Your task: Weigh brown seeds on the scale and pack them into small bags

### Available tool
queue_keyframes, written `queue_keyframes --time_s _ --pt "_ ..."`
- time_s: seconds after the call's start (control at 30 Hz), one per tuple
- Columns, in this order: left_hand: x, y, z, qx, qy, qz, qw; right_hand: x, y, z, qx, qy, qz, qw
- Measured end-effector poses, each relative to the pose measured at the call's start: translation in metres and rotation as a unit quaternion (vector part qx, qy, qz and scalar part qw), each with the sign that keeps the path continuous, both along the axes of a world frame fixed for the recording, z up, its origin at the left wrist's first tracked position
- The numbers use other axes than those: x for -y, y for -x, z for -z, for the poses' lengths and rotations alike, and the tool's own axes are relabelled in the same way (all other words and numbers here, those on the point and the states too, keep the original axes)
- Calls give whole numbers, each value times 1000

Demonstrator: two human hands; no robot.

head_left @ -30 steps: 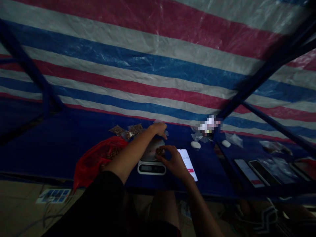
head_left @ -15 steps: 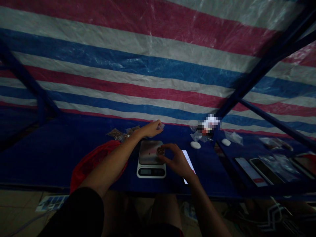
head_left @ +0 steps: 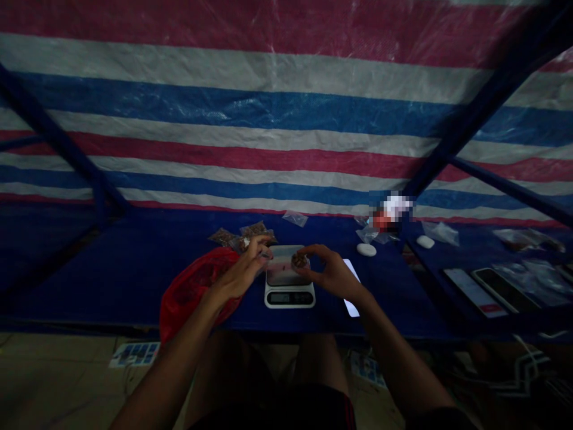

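A white kitchen scale (head_left: 290, 299) with a metal plate and a small display stands in front of me. On the right of its plate sits a small round clear cup (head_left: 299, 261) with brown bits in it, and my right hand (head_left: 332, 272) grips it between thumb and fingers. One small dark bit (head_left: 283, 268) lies on the plate. My left hand (head_left: 244, 269) is at the scale's left edge, fingers closed on what looks like a small clear plastic bag (head_left: 265, 253). Beneath my left forearm is a red plastic bag (head_left: 183, 292), its contents too dark to make out.
Several clear bags of brown bits (head_left: 222, 237) lie behind the red bag. A flat clear bag (head_left: 295, 218) rests near the striped tarp (head_left: 268, 158). Rightward are a lit phone (head_left: 351, 306), a white oval case (head_left: 366, 249), more phones (head_left: 474, 291) and blue frame bars (head_left: 441, 152).
My left hand has come back from the tarp side to the scale's left edge with the clear bag. My right hand stays at the cup. The view has shifted slightly.
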State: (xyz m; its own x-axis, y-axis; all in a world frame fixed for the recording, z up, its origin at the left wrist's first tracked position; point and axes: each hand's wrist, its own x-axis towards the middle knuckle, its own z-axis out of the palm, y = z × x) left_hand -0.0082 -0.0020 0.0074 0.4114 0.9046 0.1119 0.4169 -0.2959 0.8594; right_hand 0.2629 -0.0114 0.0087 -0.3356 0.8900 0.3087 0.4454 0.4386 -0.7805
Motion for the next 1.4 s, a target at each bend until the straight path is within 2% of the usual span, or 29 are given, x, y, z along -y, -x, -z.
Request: queue_keyframes --time_s 0.13,0.3,0.6,0.73,0.9,1.13,1.4 --pt "13 -3 -3 -52 -11 22 998 -1 3 -6 -13 11 -16 1000" --pt "10 -9 0 -80 -65 11 995 -12 3 -17 -8 -2 -54 999" --pt "-1 -23 -3 -19 -105 -22 994 -35 7 -50 92 -80 -166 979" --pt "1 -29 -6 -3 -114 -47 992 -43 11 -64 134 -81 -211 965" --pt "4 -33 -1 26 -97 -58 993 -46 16 -79 162 -32 -221 961" --pt "11 -35 1 71 -111 -80 988 -44 25 -99 189 -74 -292 935" --pt "20 -37 2 101 -114 -90 984 -30 29 -116 207 -93 -282 932"
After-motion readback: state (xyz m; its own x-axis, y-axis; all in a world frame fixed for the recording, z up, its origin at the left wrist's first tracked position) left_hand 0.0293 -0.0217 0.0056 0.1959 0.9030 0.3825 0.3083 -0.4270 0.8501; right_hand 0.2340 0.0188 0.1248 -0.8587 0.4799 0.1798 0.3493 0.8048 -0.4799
